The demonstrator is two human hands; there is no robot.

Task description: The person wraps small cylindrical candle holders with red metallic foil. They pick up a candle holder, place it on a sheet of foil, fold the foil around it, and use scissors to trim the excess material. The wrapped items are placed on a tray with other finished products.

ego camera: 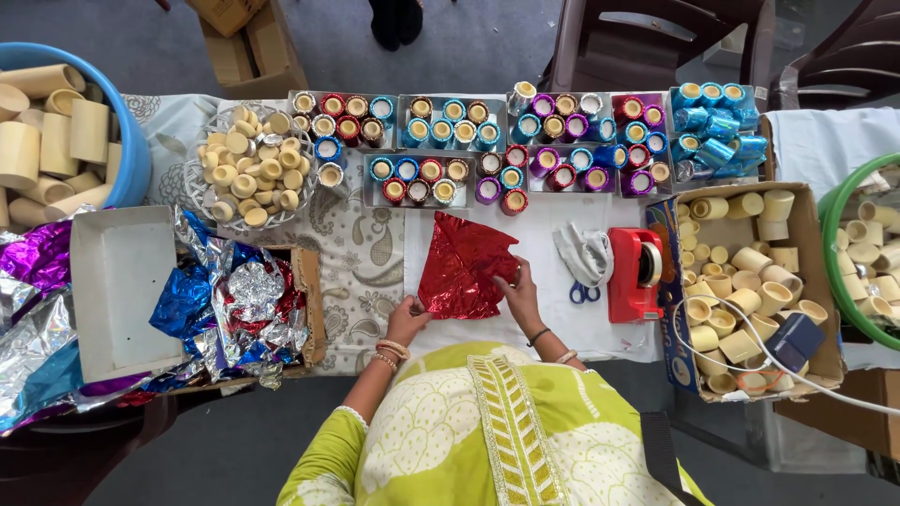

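The red foil sheet (464, 265) lies on the table (562, 234) before the person, the left hand (405, 321) pinching its lower corner and the right hand (518, 292) pressing its edge. Smoothing it well likely means keeping both fingers taut against the foil and flattening creases gently to avoid tearing.

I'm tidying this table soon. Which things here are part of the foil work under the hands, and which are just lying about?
In use:
- red foil sheet, held by the left hand and right hand
- tape dispenser and scissors close by

Lying about:
- blue tub of plain tubes
- foil-wrapped cups in rows
- box of loose foil scraps
- empty white box
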